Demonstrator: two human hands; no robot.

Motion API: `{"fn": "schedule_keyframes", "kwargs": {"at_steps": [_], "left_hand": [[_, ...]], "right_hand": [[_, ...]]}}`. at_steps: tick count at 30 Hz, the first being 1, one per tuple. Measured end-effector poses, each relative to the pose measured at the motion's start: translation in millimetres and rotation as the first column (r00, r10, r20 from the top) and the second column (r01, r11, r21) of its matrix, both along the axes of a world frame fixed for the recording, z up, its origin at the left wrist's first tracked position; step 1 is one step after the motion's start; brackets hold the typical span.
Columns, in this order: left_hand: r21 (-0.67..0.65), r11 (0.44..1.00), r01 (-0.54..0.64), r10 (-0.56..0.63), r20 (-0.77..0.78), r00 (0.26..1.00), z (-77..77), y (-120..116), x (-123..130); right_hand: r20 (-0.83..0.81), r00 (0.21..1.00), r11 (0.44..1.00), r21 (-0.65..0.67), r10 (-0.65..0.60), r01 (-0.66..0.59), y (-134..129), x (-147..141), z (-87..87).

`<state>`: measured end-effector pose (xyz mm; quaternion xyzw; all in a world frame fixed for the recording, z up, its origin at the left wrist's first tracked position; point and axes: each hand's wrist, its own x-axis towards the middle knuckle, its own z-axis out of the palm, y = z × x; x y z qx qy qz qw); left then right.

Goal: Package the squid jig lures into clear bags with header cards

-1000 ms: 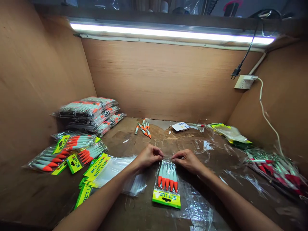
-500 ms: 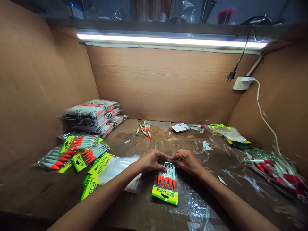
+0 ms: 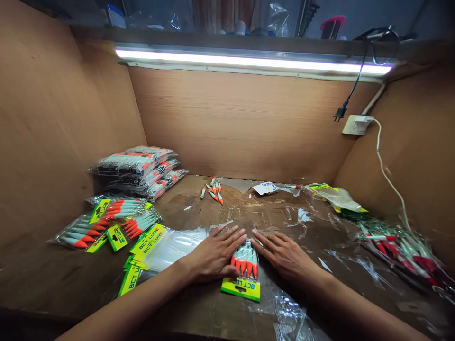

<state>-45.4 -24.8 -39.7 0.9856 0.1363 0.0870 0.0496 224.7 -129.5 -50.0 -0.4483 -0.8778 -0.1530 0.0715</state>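
A clear bag of fishing lures [image 3: 244,267] lies flat on the table in front of me, its yellow-green header toward me and several orange-tipped pale lures inside. My left hand [image 3: 216,253] lies flat with fingers stretched over the bag's left side, thumb near the lures. My right hand [image 3: 284,253] rests flat along the right edge, fingertips by the bag's far end. Neither hand grips anything. Left of my left hand, flat plastic bags with yellow headers [image 3: 174,246] are fanned out, partly under my forearm.
Filled lure bags [image 3: 124,220] lie at the left, before a stack of packed lures [image 3: 140,170]. Several loose lures [image 3: 213,190] sit at the back. On the right are red-and-white lures [image 3: 401,248], more header bags [image 3: 336,198] and plastic scraps. A plug [image 3: 340,112] hangs above.
Both hands have gone from pinching at the bag's far end to lying flat with fingers stretched along its two sides. The bag has barely shifted.
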Motion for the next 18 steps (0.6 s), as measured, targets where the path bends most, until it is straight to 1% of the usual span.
{"fn": "schedule_keyframes", "kwargs": {"at_steps": [4, 7, 9, 11, 12, 13, 16, 18], "left_hand": [[-0.031, 1.000, 0.004, -0.005, -0.058, 0.998, 8.2, -8.3, -9.3], [-0.078, 0.997, -0.009, 0.003, -0.078, 0.997, 8.3, -5.6, -8.0], [-0.107, 0.991, -0.080, 0.075, -0.051, 0.996, 7.5, 0.4, -2.6], [-0.120, 0.972, -0.200, 0.201, -0.007, 0.980, 6.4, 7.9, 5.8], [-0.122, 0.961, -0.249, 0.252, 0.004, 0.968, 5.7, 11.3, 10.4], [-0.122, 0.954, -0.275, 0.277, 0.004, 0.961, 4.8, 14.1, 15.0], [-0.144, 0.959, -0.246, 0.248, -0.001, 0.969, 2.2, 15.5, 24.5], [-0.199, 0.955, -0.220, 0.235, 0.054, 0.970, 2.2, 10.1, 26.3]], "right_hand": [[-0.015, 0.996, 0.991, -0.101, 0.091, -0.092, -3.3, 17.6, 7.2], [-0.094, 0.991, 0.982, -0.152, 0.100, -0.114, -2.6, 23.6, 12.6], [-0.239, 0.970, 0.985, -0.156, 0.037, -0.076, 0.2, 20.7, 14.4], [-0.423, 0.903, 0.986, -0.165, -0.074, 0.003, 6.5, 13.2, 14.1], [-0.492, 0.861, 0.982, -0.185, -0.127, 0.040, 10.8, 8.4, 13.1], [-0.532, 0.830, 0.975, -0.213, -0.169, 0.062, 15.5, 3.4, 11.6], [-0.555, 0.798, 0.954, -0.290, -0.235, 0.080, 26.3, -10.3, 5.3], [-0.604, 0.756, 0.946, -0.319, -0.253, 0.062, 26.9, -17.7, 1.7]]}}
